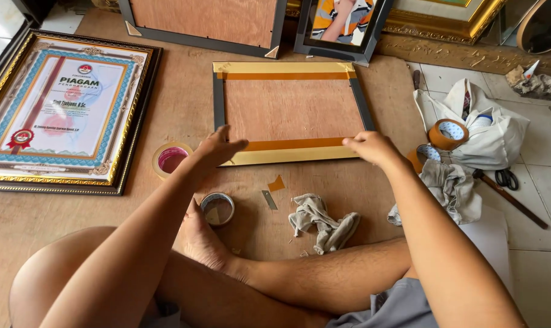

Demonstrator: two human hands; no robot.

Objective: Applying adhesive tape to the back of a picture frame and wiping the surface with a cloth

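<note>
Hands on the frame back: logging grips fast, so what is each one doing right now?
Left hand: open, fingers flat on the brown tape strip along the frame.
Right hand: fingers curled, pressing the same strip; holds nothing.

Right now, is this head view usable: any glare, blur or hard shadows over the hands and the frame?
Head view: soft, even daylight, only faint shadows; left hand, right hand and the face-down picture frame are sharp; mild glare on the white floor tiles; wide-angle bending at the edges.
</note>
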